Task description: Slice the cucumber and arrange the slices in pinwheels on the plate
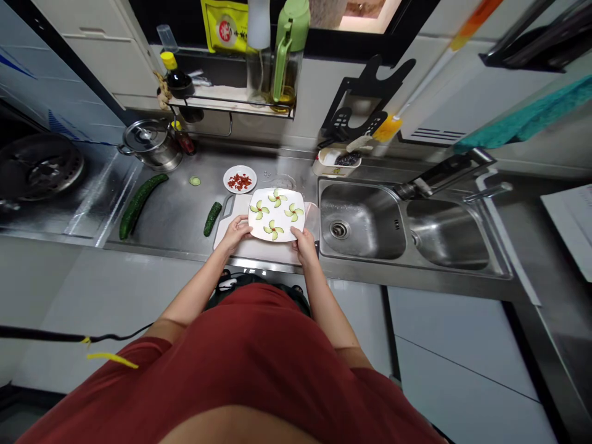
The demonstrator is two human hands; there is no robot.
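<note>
Between my two hands is a white square plate (283, 214), held above a pale cutting board (261, 250). Several pinwheels of cucumber slices (293, 213) with small red centres lie on it. My left hand (237, 233) grips the plate's lower left edge, its fingers partly under the rim. On the lower right corner, my right hand (303, 243) has its thumb on top and the other fingers mostly hidden. Left of the board lies a cut piece of cucumber (212, 219). Behind it stands a small white plate (252, 176) with chopped red bits (239, 181).
A whole cucumber (139, 206) and a cucumber slice (195, 181) lie on the steel counter at left, near a lidded pot (152, 145). To the right is a double sink (365, 222) with a faucet (439, 176). Bottles, including an oil bottle (287, 61), stand on a wall shelf.
</note>
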